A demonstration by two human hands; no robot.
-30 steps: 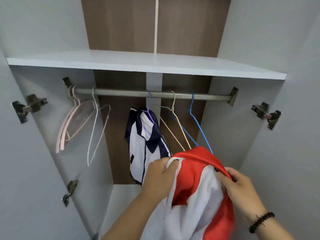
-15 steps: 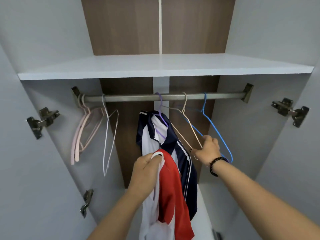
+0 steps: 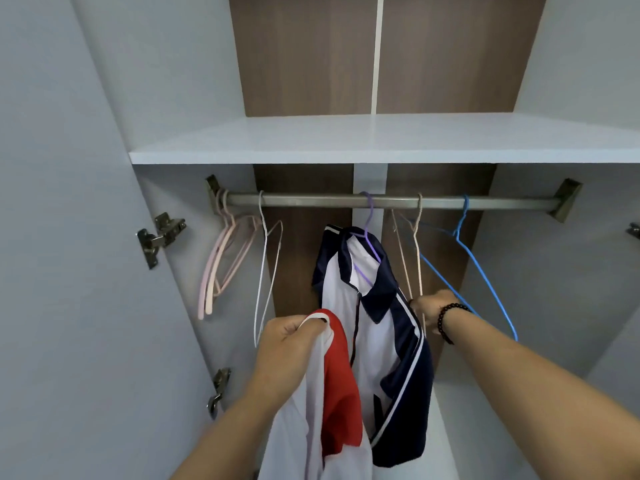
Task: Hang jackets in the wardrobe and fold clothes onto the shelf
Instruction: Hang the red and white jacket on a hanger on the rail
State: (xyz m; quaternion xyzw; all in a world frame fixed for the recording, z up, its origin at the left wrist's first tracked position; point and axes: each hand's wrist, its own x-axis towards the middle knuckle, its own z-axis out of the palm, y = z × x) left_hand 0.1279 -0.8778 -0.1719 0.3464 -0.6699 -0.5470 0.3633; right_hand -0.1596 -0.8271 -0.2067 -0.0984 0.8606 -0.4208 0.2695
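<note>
We see the left hand [image 3: 287, 344] clenched on the collar of the red and white jacket [image 3: 332, 393], held low in front of the navy and white jacket [image 3: 377, 323] already hanging on a purple hanger [image 3: 369, 233] at mid-rail [image 3: 311, 199]. The right hand [image 3: 431, 311] grips the lower end of the beige hanger [image 3: 419, 258], just right of that jacket, with the blue hanger [image 3: 467, 251] beside it. Pink hangers [image 3: 221, 261] and a white hanger [image 3: 265, 268] crowd the left end under the shelf [image 3: 346, 143]; open rail lies between them and the purple hanger.
</note>
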